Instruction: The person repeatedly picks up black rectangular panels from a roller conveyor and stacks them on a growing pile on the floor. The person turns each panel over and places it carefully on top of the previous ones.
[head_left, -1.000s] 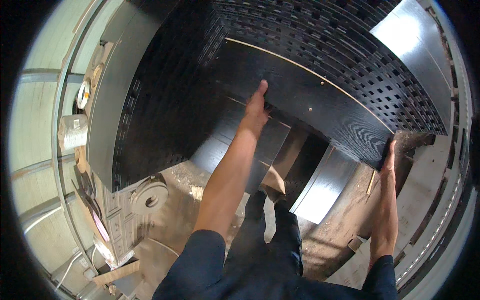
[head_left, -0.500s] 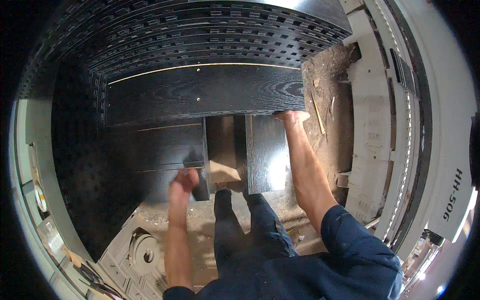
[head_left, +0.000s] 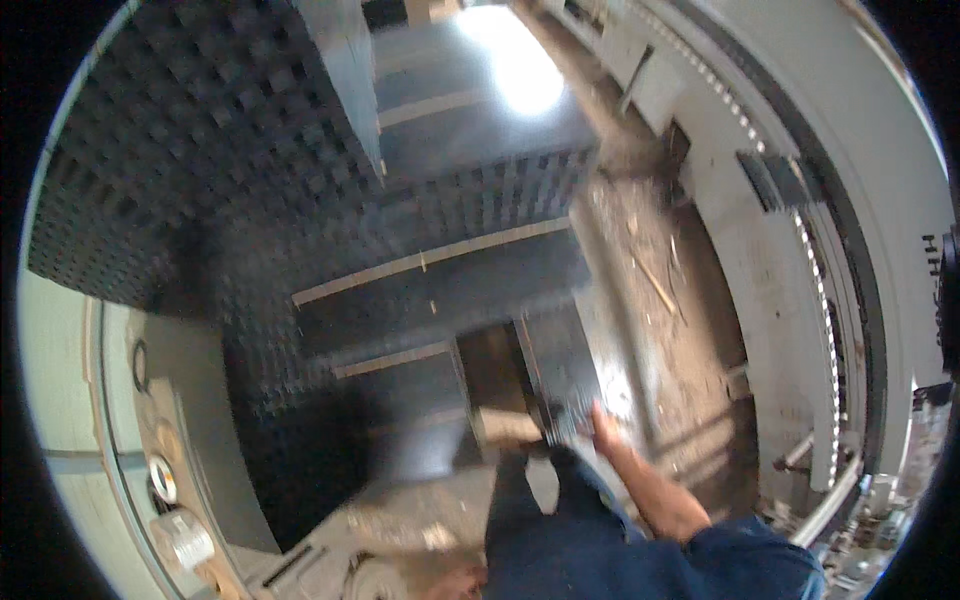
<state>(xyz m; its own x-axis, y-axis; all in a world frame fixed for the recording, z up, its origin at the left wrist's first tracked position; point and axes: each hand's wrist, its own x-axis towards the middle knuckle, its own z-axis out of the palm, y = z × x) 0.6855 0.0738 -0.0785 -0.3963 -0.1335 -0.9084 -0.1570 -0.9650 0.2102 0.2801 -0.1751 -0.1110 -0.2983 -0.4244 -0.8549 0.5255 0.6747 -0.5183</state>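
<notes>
The picture is blurred by motion. Dark floor planks (head_left: pixel 440 300) lie in rows in front of me on a black dimpled underlay (head_left: pixel 180 150). My right hand (head_left: pixel 603 428) is low at the near corner of a short dark plank (head_left: pixel 560 370), touching or just off its edge; its fingers are too smeared to read. Only a sliver of my left hand (head_left: pixel 455 580) shows at the lower edge, close to my knee. My legs in blue trousers (head_left: pixel 540 510) are below the planks.
Bare dusty floor with wood scraps (head_left: pixel 660 300) runs along the right of the planks. A pale wall base with a dotted rail (head_left: pixel 800 260) curves on the right. Pale fittings and round parts (head_left: pixel 170 500) sit at lower left.
My view has swung left and up. My right hand came off the long plank's right end and dropped to the short plank's near corner. My left hand sank to the lower edge.
</notes>
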